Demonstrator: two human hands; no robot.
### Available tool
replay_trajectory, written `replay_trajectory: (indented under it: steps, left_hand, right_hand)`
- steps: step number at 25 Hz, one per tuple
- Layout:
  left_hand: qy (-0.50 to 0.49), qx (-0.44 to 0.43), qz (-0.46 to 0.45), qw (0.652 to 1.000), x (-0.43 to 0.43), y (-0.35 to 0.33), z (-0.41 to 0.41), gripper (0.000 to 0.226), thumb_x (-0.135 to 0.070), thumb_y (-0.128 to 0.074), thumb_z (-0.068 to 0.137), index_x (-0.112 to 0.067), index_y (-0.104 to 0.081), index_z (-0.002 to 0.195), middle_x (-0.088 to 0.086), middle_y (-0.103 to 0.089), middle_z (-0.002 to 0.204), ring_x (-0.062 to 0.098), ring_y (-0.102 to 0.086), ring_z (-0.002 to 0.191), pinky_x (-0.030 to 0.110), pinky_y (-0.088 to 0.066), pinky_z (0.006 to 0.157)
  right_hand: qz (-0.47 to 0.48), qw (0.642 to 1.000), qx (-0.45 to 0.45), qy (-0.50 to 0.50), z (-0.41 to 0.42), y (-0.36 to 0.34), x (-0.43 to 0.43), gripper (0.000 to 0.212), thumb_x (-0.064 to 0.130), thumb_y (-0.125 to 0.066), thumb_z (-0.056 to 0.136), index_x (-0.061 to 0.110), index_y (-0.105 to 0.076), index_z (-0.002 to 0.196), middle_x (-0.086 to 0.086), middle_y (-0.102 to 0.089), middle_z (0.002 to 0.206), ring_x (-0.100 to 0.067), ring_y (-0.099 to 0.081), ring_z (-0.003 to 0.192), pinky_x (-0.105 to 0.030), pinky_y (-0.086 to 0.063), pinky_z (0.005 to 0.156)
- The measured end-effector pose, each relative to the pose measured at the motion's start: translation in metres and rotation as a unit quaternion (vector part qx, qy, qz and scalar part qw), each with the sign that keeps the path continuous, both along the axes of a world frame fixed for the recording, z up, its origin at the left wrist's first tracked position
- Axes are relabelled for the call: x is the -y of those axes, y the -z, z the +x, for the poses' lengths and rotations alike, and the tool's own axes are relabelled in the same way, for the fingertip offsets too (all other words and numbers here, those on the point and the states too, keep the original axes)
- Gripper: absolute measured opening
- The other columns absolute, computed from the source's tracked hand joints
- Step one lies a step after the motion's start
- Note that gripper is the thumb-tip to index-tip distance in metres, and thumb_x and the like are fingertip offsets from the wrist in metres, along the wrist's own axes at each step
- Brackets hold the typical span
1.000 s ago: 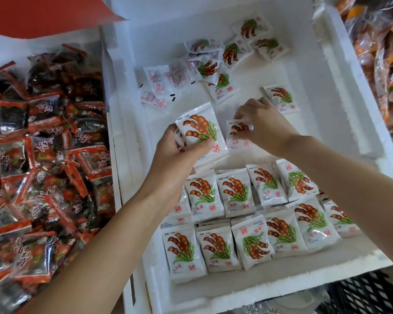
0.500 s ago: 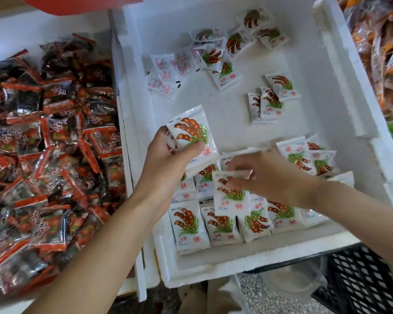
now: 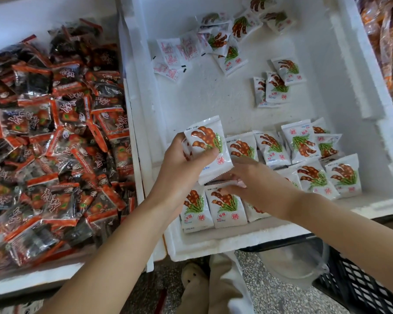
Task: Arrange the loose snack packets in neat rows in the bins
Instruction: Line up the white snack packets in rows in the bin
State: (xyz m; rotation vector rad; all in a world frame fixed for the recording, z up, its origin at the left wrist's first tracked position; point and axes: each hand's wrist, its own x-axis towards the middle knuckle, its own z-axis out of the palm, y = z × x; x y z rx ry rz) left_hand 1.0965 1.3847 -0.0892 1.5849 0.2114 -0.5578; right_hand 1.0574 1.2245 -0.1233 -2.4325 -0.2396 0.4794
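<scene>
Your left hand (image 3: 182, 165) clamps a packet (image 3: 208, 146) at frame centre, its long axis near-vertical and top leaning left. Your right hand (image 3: 262, 181) lays its fingers (image 3: 236, 181) together on the front row (image 3: 227, 206); I cannot tell if they grip.

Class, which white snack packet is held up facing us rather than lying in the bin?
The packet gripped in the left hand, raised above the near rows; those not in hand lie in the white bin.
</scene>
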Motion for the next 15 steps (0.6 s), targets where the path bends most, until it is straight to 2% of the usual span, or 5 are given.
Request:
replay_trajectory:
  steps: [3, 6, 10, 13, 15]
  left_hand:
    - [0.020, 0.008, 0.029, 0.999, 0.000, 0.003, -0.006, 0.028, -0.013, -0.068, 0.089, -0.020, -0.057, 0.114, -0.001, -0.070, 0.107, 0.013, -0.069, 0.098, 0.029, -0.056, 0.085]
    - [0.071, 0.018, 0.049, 0.996, 0.001, 0.006, -0.012, 0.027, -0.015, -0.069, 0.087, -0.027, -0.056, 0.108, -0.007, -0.069, 0.108, 0.006, -0.067, 0.099, 0.024, -0.054, 0.086]
    - [0.145, 0.031, 0.067, 0.987, 0.009, 0.005, -0.018, 0.028, -0.014, -0.068, 0.088, -0.031, -0.055, 0.106, -0.008, -0.068, 0.105, -0.002, -0.065, 0.094, 0.019, -0.052, 0.087]
    - [0.178, 0.027, 0.075, 0.981, 0.015, 0.002, -0.021, 0.029, -0.017, -0.068, 0.088, -0.035, -0.051, 0.103, -0.007, -0.066, 0.107, -0.009, -0.061, 0.084, 0.008, -0.050, 0.076]
    - [0.163, 0.027, 0.074, 0.984, 0.015, 0.001, -0.021, 0.027, -0.024, -0.065, 0.090, -0.035, -0.049, 0.109, -0.013, -0.065, 0.106, -0.011, -0.062, 0.085, 0.007, -0.049, 0.074]
  right_hand:
    - [0.085, 0.987, 0.015, 0.137, 0.004, -0.008, 0.011, 0.017, 0.014, -0.048, 0.096, 0.018, -0.060, 0.108, 0.010, -0.061, 0.093, 0.004, -0.059, 0.080, -0.011, -0.050, 0.080]
    - [0.241, 0.944, -0.074, 0.213, 0.005, -0.024, 0.016, 0.019, 0.020, -0.048, 0.095, 0.014, -0.057, 0.111, 0.001, -0.068, 0.094, -0.007, -0.067, 0.081, -0.018, -0.055, 0.077]
    - [0.221, 0.951, -0.064, 0.208, -0.002, -0.030, 0.012, 0.021, 0.030, -0.064, 0.083, 0.011, -0.059, 0.091, -0.006, -0.067, 0.082, -0.014, -0.067, 0.074, -0.028, -0.056, 0.069]
    - [0.245, 0.932, -0.067, 0.257, -0.003, -0.030, 0.018, 0.028, 0.025, -0.066, 0.081, -0.002, -0.058, 0.085, -0.012, -0.068, 0.080, -0.018, -0.066, 0.070, -0.021, -0.055, 0.062]
    - [0.277, 0.917, -0.076, 0.277, -0.004, -0.033, 0.026, 0.023, 0.020, -0.063, 0.083, -0.001, -0.057, 0.086, -0.001, -0.070, 0.071, -0.010, -0.067, 0.067, -0.016, -0.053, 0.059]
